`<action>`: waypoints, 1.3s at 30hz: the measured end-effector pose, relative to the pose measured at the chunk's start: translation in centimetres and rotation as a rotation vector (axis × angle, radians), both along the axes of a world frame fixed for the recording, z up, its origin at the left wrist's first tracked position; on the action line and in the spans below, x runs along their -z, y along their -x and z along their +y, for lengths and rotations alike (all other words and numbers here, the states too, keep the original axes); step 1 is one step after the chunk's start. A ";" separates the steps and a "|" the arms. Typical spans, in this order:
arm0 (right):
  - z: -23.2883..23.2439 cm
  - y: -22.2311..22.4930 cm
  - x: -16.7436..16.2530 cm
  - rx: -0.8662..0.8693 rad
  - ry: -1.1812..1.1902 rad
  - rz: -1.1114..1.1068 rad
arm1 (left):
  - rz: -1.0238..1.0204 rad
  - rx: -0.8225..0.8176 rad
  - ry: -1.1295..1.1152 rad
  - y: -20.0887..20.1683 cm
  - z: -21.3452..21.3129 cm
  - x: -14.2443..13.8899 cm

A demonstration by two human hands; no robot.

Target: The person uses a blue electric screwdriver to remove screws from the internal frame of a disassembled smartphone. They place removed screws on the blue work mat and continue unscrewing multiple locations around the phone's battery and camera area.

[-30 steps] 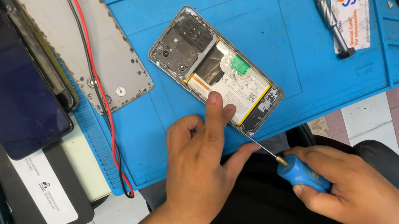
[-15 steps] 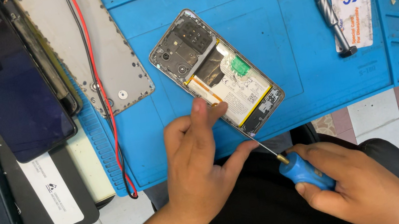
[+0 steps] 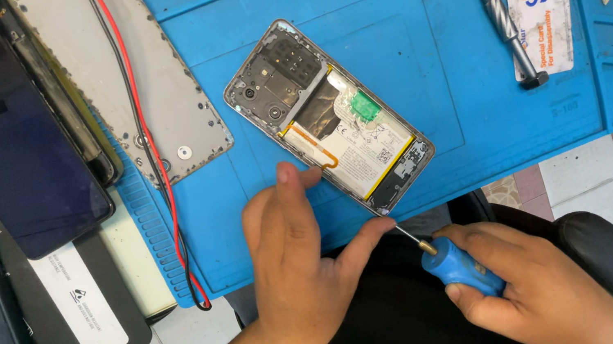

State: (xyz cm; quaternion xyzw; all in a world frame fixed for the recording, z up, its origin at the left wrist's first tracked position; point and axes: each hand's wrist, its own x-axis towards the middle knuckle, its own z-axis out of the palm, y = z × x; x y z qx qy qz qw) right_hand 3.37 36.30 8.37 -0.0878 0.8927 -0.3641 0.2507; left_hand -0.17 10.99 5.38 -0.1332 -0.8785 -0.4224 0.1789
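Observation:
An opened smartphone (image 3: pixel 331 122) lies back up on a blue work mat (image 3: pixel 398 24), its battery and dark circuit board exposed. My left hand (image 3: pixel 303 272) rests on the mat's near edge; its index fingertip touches the phone's near long side and the thumb meets the screwdriver shaft. My right hand (image 3: pixel 537 287) grips the blue handle of a screwdriver (image 3: pixel 446 261). The thin metal tip points at the phone's bottom corner.
A silver screwdriver (image 3: pixel 500 15) and a white card (image 3: pixel 543 20) lie right of the phone. A grey back plate (image 3: pixel 134 85) with red and black wires (image 3: pixel 149 148) sits left. Dark phones (image 3: pixel 1 132) lie far left. Small screws dot the mat's top.
My left index finger has slid leftward along the phone's near edge. The screwdriver and right hand stay in nearly the same place.

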 end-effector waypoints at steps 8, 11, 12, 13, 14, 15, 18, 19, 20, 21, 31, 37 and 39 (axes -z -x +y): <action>0.1 -0.1 0.4 0.026 0.024 -0.117 | -0.065 0.031 -0.041 -0.3 -0.7 -0.6; 2.4 -0.2 0.1 -0.003 0.066 -0.218 | -0.086 0.052 -0.049 -0.2 -0.9 -0.6; 3.6 -0.1 -0.1 -0.036 0.034 -0.224 | -0.073 0.057 -0.033 -0.2 -0.9 -0.6; 4.6 0.1 -0.2 -0.070 0.003 -0.231 | -0.061 0.061 -0.017 -0.1 -0.9 -0.5; 5.6 0.3 -0.3 -0.075 -0.025 -0.242 | -0.048 0.067 -0.001 -0.1 -0.8 -0.5; 6.5 0.5 -0.5 -0.079 -0.055 -0.251 | -0.056 0.051 0.016 -0.1 -0.7 -0.5; 8.9 1.9 -1.5 -0.151 -0.199 -0.200 | -0.062 0.026 0.044 -0.1 -0.3 -0.5; 9.4 2.6 -1.8 -0.186 -0.258 -0.168 | -0.049 0.026 0.042 -0.1 -0.3 -0.5; 9.6 3.2 -2.1 -0.200 -0.271 -0.125 | -0.037 0.025 0.041 -0.1 -0.3 -0.5; 9.8 3.9 -2.5 -0.216 -0.283 -0.083 | -0.039 0.026 0.037 -0.2 -0.4 -0.5; 6.5 12.3 -5.1 -0.470 -0.597 0.290 | -0.069 -0.011 0.031 -0.1 -0.3 -0.6; 5.0 15.0 -5.1 -0.619 -0.631 0.373 | -0.067 -0.048 0.035 0.0 0.0 -0.6; 4.9 15.7 -4.9 -0.670 -0.626 0.429 | -0.071 -0.052 0.036 0.2 0.1 -0.5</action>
